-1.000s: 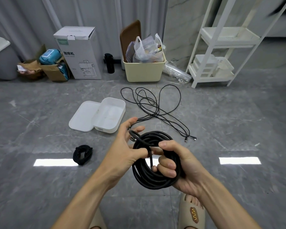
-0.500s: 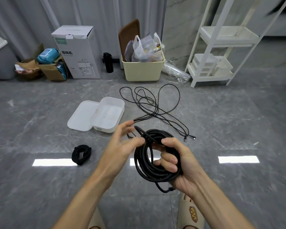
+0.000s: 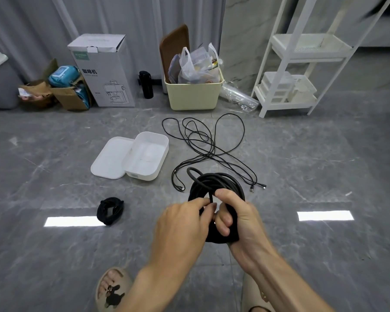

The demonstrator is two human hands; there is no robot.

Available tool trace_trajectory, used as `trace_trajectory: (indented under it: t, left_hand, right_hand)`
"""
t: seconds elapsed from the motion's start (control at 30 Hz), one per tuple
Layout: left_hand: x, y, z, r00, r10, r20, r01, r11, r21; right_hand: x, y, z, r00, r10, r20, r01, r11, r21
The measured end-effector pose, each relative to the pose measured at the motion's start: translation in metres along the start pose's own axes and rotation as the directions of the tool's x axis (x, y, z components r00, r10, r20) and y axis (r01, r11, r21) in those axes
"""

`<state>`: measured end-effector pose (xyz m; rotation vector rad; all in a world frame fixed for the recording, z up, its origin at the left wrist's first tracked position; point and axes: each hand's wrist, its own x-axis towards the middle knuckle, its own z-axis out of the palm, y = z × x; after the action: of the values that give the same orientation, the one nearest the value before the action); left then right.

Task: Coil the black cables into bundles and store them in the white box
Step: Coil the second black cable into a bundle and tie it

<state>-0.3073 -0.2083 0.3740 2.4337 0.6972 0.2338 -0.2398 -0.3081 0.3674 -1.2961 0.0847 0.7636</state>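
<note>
1. The right hand (image 3: 236,218) is clenched around the thick black cable coil (image 3: 218,188), clamping its lower side so the loops stay stacked.
2. The left hand (image 3: 185,224) pinches the coil's loose end between thumb and fingertip, probably to wrap or tuck it and lock the bundle.
3. A finished small bundle (image 3: 110,210) lies on the floor, left of the hands.
4. Thin loose cables (image 3: 209,147) sprawl uncoiled just right of the open white box (image 3: 148,174), which holds no cable yet; its lid (image 3: 109,157) lies alongside.
</note>
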Motion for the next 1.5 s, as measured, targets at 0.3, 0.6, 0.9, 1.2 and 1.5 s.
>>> trace_trajectory:
  t: [0.3, 0.6, 0.9, 1.2, 1.5]
  left_hand:
    - [0.009, 0.003, -0.012, 0.934, -0.24, 0.264, 0.34, 0.824, -0.454]
    - [0.012, -0.007, -0.026, 0.842, -0.169, 0.512, 0.523, 0.491, -0.697]
    - [0.008, -0.008, -0.027, 0.87, -0.119, 0.479, 0.475, 0.466, -0.747]
    - [0.003, 0.007, -0.021, 0.935, -0.152, 0.321, 0.339, 0.653, -0.677]
    - [0.019, -0.006, -0.04, 0.84, -0.256, 0.479, 0.529, 0.186, -0.828]
  right_hand:
    - [0.001, -0.01, -0.001, 0.98, 0.165, 0.111, -0.176, 0.979, 0.103]
    - [0.005, -0.014, -0.005, 0.974, 0.154, 0.164, -0.178, 0.974, 0.14]
    - [0.008, -0.015, -0.006, 0.993, -0.044, 0.107, 0.042, 0.999, 0.018]
    - [0.005, -0.011, -0.005, 0.995, -0.097, -0.003, 0.097, 0.995, 0.008]
    - [0.007, -0.011, -0.005, 0.953, -0.265, 0.145, 0.293, 0.928, -0.232]
